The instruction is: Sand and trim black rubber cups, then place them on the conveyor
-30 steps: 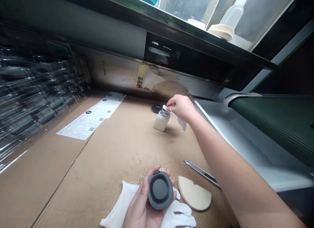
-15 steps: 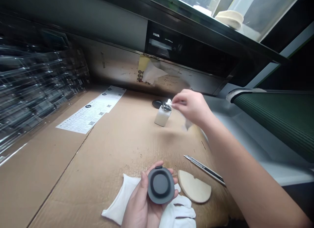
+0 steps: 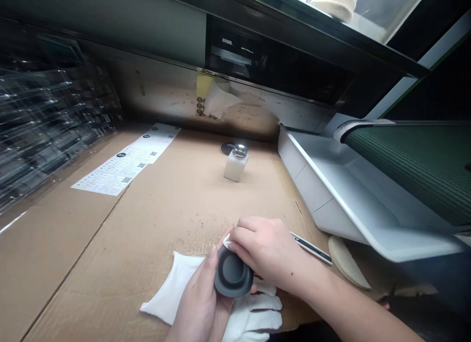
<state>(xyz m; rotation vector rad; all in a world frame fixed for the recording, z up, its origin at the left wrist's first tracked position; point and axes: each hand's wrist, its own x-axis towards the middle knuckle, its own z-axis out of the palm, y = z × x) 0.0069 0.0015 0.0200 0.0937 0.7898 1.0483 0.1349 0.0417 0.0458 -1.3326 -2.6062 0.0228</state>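
A dark grey rounded case (image 3: 232,274) with a ring-shaped recess lies in my left hand (image 3: 202,298), whose fingers curl round it. My right hand (image 3: 267,249) pinches a small white cloth (image 3: 227,242) against the case's upper edge. Its fingertips are partly hidden behind the knuckles. Beneath my hands, white gloves (image 3: 257,315) are spread on the cardboard. Farther back stands a whitish square bottle (image 3: 235,166) with a metal top, beside a black round lid (image 3: 227,148).
Clear plastic trays (image 3: 47,121) are stacked at the left, near printed sheets (image 3: 125,160). To the right are a white bin (image 3: 331,185), a utility knife (image 3: 312,249), a beige pad (image 3: 348,263) and a green conveyor belt (image 3: 415,160).
My right hand has come down from beside the bottle to the case, with the white cloth in its fingers. The view has shifted, and more of the white bin shows.
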